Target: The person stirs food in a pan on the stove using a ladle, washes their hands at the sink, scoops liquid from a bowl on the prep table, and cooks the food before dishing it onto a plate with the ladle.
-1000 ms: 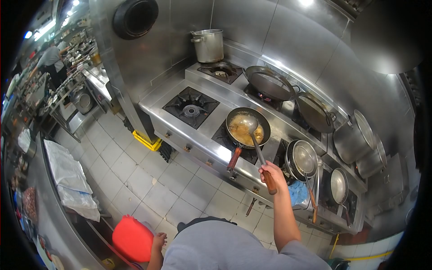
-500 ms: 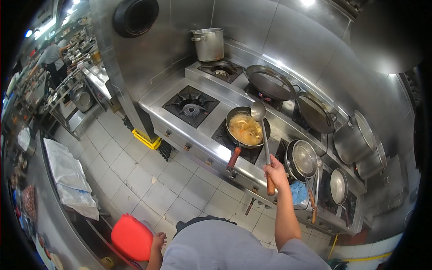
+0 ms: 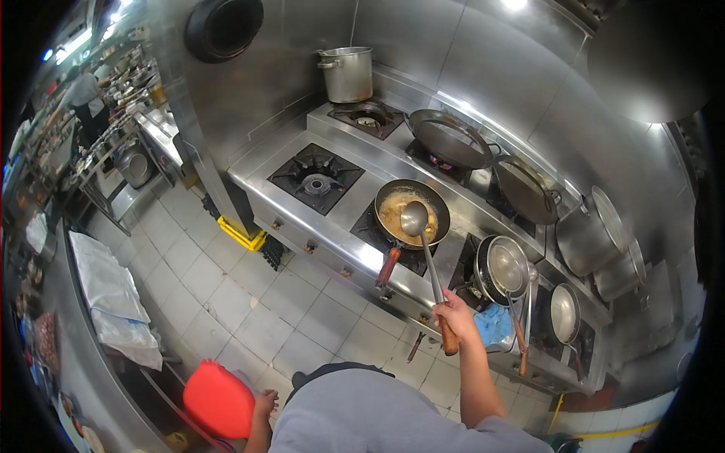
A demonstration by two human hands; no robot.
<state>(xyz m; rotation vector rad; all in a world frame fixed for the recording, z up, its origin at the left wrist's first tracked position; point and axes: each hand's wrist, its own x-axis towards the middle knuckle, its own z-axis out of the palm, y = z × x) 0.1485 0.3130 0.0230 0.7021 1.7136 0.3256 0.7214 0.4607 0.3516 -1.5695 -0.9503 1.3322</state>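
Observation:
My right hand [image 3: 456, 315] is wrapped round the wooden handle of a long metal ladle [image 3: 414, 218]. The ladle's bowl is over the food and liquid inside a dark pan [image 3: 444, 205], which sits on a front burner. The pan's reddish-brown wooden handle [image 3: 389, 267] points toward me, and no hand is on it. My left hand [image 3: 266, 402] hangs low beside my body, next to a red plastic object [image 3: 220, 399]. Its fingers are loosely bent and apart, with nothing in them.
An unused burner [image 3: 316, 180] lies left of the pan. Two large woks [image 3: 449, 140] and a tall pot [image 3: 347, 75] stand behind. At the right are stacked strainers [image 3: 507, 266], a blue cloth [image 3: 492, 325] and big pots [image 3: 591, 234]. Another person [image 3: 83, 98] is far left.
The ladle has swung from the pan's left, up to its far right rim, then back down over the middle of the food. My left hand has stayed low.

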